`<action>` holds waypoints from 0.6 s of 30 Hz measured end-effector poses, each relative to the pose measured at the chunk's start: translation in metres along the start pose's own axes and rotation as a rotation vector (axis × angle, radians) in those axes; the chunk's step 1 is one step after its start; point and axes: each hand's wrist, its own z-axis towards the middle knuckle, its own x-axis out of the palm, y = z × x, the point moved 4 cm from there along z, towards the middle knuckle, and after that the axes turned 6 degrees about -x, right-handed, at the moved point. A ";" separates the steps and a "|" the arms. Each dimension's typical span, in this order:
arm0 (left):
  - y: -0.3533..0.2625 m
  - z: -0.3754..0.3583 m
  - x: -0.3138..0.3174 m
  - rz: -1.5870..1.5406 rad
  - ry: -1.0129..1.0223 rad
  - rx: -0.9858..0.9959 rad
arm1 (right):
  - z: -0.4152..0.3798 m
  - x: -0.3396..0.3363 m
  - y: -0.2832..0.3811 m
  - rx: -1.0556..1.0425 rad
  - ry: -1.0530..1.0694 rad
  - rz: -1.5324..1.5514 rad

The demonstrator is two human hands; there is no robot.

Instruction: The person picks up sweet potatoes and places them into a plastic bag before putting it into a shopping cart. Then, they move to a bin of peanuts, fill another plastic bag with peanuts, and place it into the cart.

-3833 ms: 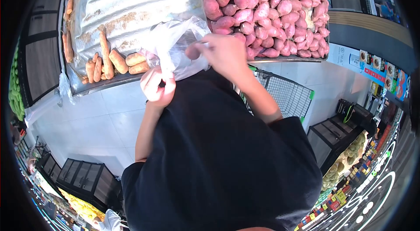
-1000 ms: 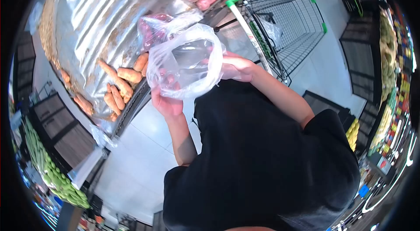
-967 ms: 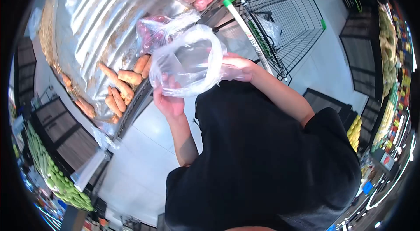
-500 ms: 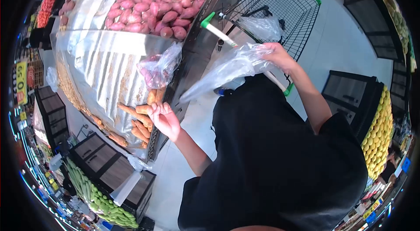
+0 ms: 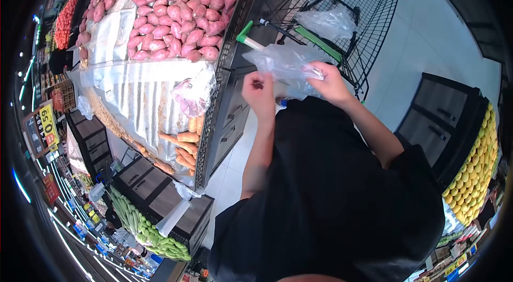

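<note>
A crumpled, clear thin plastic bag (image 5: pixel 286 63) is held up in front of the chest, above the black shirt, just off the near edge of the produce surface (image 5: pixel 140 95). It is gripped by the right hand (image 5: pixel 331 83), whose fingers are closed on the bag's right end, with the film bunched between thumb and fingertips. The left hand (image 5: pixel 259 92) is raised just beside the bag's left end, its fingers curled inward; whether they actually pinch the film cannot be told, since the contact is hidden behind the knuckles.

Beyond the bag, a black wire shopping trolley with a green handle (image 5: pixel 342 9) is seen on the pale tiled floor, off the far right corner of the surface, and a second clear plastic bag (image 5: pixel 328 21) is lying inside its basket. The surface is lined with silvery foil. A heap of reddish-purple sweet potatoes (image 5: pixel 179 9) is piled along its far part, and a small group of orange sweet potatoes (image 5: pixel 184 146) is left at its near corner. Between the two, close to the right edge, a filled clear bag with purple sweet potatoes (image 5: pixel 193 95) is resting on the foil, well apart from both hands.
</note>
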 end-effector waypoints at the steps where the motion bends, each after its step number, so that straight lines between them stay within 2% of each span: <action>1: 0.006 0.007 -0.008 0.008 -0.011 -0.002 | 0.001 -0.008 -0.006 0.019 -0.006 0.016; 3: 0.015 0.016 -0.036 -0.077 -0.141 0.209 | 0.002 -0.021 -0.007 0.057 -0.054 0.056; 5: 0.022 0.019 -0.063 -0.136 -0.319 0.197 | 0.007 -0.033 -0.015 0.036 -0.046 0.122; 6: 0.018 0.013 -0.069 0.008 -0.358 0.227 | 0.010 -0.033 -0.013 0.036 -0.045 0.131; 7: 0.004 0.008 -0.061 0.014 -0.359 0.227 | 0.012 -0.034 -0.010 0.034 -0.033 0.115; 9: -0.023 -0.011 -0.017 0.292 -0.119 0.268 | 0.014 -0.030 -0.008 0.036 -0.005 0.100; 11: -0.034 -0.017 0.018 0.395 -0.046 0.257 | 0.020 -0.015 -0.002 -0.060 0.120 0.035; 12: -0.033 -0.013 0.018 0.396 -0.064 0.255 | 0.021 -0.008 0.000 0.003 0.184 -0.014; 14: -0.021 -0.003 0.018 0.360 -0.005 0.115 | 0.019 0.002 0.002 -0.006 0.220 0.018; 15: -0.011 0.003 0.010 0.355 -0.028 0.115 | 0.020 0.007 0.004 -0.009 0.243 0.052; 17: 0.019 0.008 -0.011 0.628 0.010 0.145 | 0.020 0.011 0.010 -0.032 0.282 0.044; 18: 0.019 0.008 -0.021 0.619 -0.108 0.295 | 0.021 0.010 0.010 -0.041 0.287 -0.018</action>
